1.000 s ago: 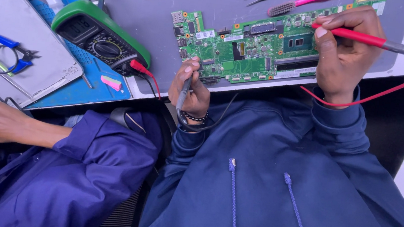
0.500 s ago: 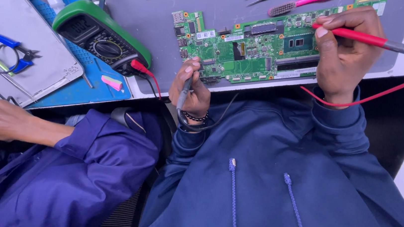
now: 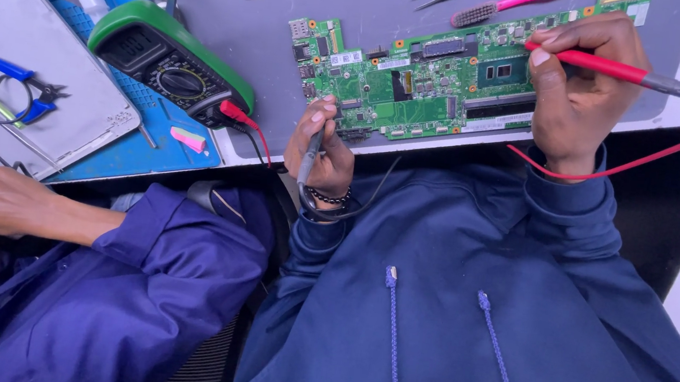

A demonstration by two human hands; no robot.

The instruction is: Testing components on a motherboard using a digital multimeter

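Green circuit board [image 3: 444, 84] lying flat on grey mat [image 3: 289, 34], at twelve o'clock from the torso. Right hand [image 3: 580, 90] clamped on red probe [image 3: 614, 70] at two o'clock; left hand [image 3: 323, 151] pinched around black probe [image 3: 310, 156] at the board's seven-o'clock corner. Green multimeter [image 3: 171, 72] at ten o'clock. Likely risk: a slipping tip bridging neighbouring contacts.

Over the green board [image 3: 418, 90] on the desk [image 3: 289, 34], the left hand [image 3: 323, 151] pinches a grey probe [image 3: 310, 158] at the board's near edge while the right hand [image 3: 582, 86] holds a red probe [image 3: 614, 70] above its far end.
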